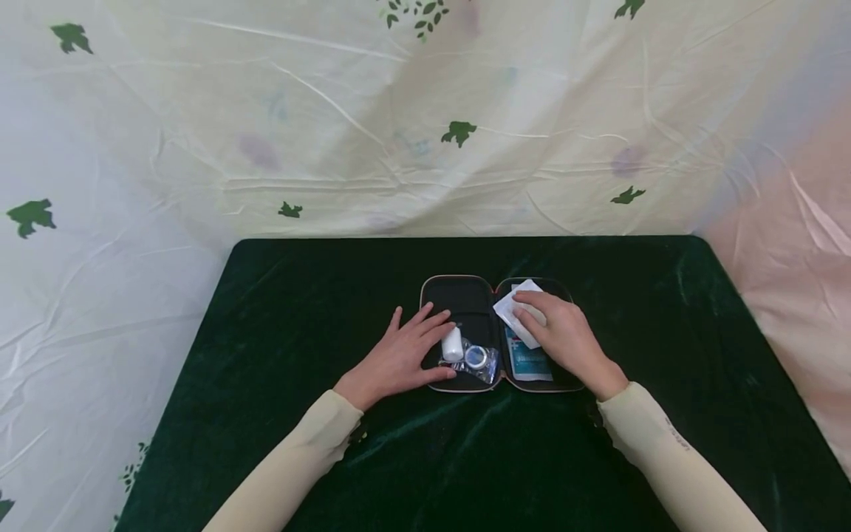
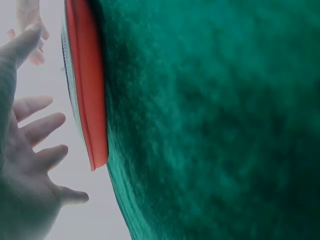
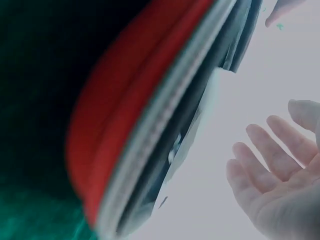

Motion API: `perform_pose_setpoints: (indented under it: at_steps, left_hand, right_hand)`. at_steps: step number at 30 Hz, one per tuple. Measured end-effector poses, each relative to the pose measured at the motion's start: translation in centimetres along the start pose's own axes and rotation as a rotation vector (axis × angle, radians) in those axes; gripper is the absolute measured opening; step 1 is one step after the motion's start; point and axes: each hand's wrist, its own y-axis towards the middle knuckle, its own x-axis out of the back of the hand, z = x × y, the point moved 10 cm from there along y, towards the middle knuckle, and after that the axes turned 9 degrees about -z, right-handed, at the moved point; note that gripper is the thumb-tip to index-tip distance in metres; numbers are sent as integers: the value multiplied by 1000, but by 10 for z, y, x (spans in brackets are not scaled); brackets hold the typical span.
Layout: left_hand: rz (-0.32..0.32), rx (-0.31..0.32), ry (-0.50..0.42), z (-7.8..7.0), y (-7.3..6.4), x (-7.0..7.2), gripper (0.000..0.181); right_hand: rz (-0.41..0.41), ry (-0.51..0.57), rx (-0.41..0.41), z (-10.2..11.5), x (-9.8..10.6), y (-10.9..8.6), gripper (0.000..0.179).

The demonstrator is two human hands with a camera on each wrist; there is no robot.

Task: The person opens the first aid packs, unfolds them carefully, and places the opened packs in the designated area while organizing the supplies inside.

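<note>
An unfolded zip case (image 1: 459, 292), black inside and red outside, lies on the table. My left hand (image 1: 402, 355) is over its left half with fingers spread, close to a small white bottle-like item (image 1: 452, 345) and a clear packet with a round blue-and-white item (image 1: 476, 357). In the left wrist view the left fingers (image 2: 42, 129) are straight and hold nothing. My right hand (image 1: 565, 332) hovers over the right half, its thumb and fingers overlapping a white square packet (image 1: 525, 336). The right wrist view shows the right fingers (image 3: 270, 155) loosely bent and apart from the case.
Beneath the white packet, a blue printed packet (image 1: 528, 362) lies in the case's right half. A dark green velvety cloth (image 1: 319, 295) covers the table. Pale curtains with green leaf and bird shapes (image 1: 459, 133) hang behind the table and at both sides.
</note>
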Motion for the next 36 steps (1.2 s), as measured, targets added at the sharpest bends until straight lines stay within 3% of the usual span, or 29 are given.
perform_pose_setpoints:
  at_steps: [7, 13, 19, 31, 36]
  left_hand:
    - [36, -24, -67, 4, -3, 6, 76]
    - [50, -114, -103, 2, -5, 10, 68]
    - [85, -182, -115, -2, -5, 9, 58]
    - [79, -254, -82, -5, 0, 6, 53]
    - [99, -257, -96, -7, 1, 2, 50]
  right_hand:
    - [101, 19, 71, 17, -24, 12, 41]
    - [202, 59, 87, 26, -42, 22, 45]
    - [272, -22, 96, 28, -55, 28, 46]
    - [286, -89, 150, 44, -33, 29, 45]
    - [322, -83, 161, 44, -37, 36, 45]
